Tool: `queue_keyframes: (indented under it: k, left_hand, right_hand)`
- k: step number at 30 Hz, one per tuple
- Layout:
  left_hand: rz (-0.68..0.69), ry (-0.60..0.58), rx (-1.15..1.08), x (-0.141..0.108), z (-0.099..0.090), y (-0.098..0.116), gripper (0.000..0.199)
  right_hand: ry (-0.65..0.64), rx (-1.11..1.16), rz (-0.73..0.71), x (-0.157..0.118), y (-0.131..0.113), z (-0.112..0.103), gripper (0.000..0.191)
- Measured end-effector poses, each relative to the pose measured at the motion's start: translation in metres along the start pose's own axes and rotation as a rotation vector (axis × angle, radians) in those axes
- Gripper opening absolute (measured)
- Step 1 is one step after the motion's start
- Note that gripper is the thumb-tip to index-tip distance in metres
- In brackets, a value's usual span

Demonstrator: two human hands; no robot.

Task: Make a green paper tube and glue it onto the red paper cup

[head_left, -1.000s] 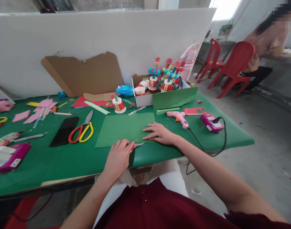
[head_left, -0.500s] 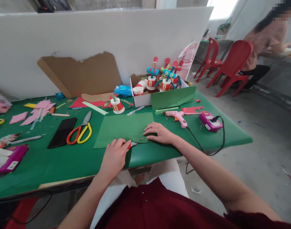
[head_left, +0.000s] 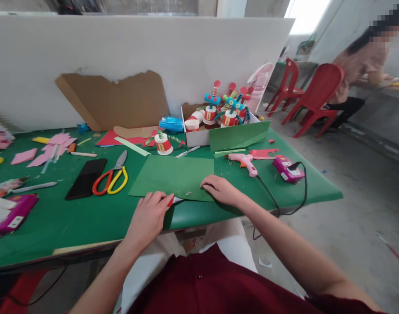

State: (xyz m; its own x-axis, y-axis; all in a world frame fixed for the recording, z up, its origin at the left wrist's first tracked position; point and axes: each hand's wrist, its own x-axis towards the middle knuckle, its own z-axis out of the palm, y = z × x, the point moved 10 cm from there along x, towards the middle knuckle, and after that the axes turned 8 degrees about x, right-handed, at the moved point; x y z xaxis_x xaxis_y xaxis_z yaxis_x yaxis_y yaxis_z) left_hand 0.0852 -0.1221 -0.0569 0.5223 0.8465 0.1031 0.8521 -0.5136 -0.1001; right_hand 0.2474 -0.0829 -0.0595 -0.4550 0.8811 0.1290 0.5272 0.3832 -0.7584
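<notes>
A green sheet of paper (head_left: pixel 173 172) lies by the table's near edge. At that edge of the sheet, my left hand (head_left: pixel 150 211) is closed on a small red-handled tool (head_left: pixel 172 201) with a pale pointed tip; fingers hide most of it, so its kind is unclear. My right hand (head_left: pixel 221 190) rests on the sheet's right side, fingers bent and pressing from above, not wrapped round anything. Left of the paper lie scissors (head_left: pixel 113 178) with one red and one yellow handle. Beyond it stands a red and white paper-cup figure (head_left: pixel 163 144) with green spring-like arms.
A box (head_left: pixel 198 138) holding several cup figures stands at the back, with a pink glue gun (head_left: pixel 244 160) in front. Its cord runs near a purple power strip (head_left: pixel 287 169). A phone (head_left: pixel 87 179) lies at left. Behind the red chairs (head_left: pixel 320 98) sits another person (head_left: pixel 356 76).
The green sheet has turned slightly, its right side coming nearer to me. My right hand moved with it and its fingers bent more. My left hand and the red-handled tool shifted slightly left.
</notes>
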Motion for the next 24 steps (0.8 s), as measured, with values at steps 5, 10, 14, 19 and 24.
queue_keyframes:
  k: [5,10,14,19,24]
  left_hand:
    - [-0.004,-0.025,0.002,0.004,0.005,0.007,0.038]
    - [0.009,-0.022,-0.038,0.005,0.007,0.009,0.037]
    - [0.039,-0.007,-0.078,0.002,0.006,0.010,0.038]
    - [0.066,-0.020,-0.102,0.004,0.004,0.016,0.038]
    - [0.074,-0.032,-0.077,0.007,0.003,0.022,0.037]
  right_hand:
    - [-0.146,-0.103,0.051,0.007,0.000,0.013,0.010]
    - [-0.174,-0.074,0.074,0.009,0.001,0.019,0.010]
    - [-0.147,-0.053,0.068,0.009,0.004,0.017,0.011]
    - [-0.116,-0.046,0.055,0.009,0.003,0.016,0.012]
    - [-0.103,-0.051,0.046,0.009,0.001,0.014,0.014]
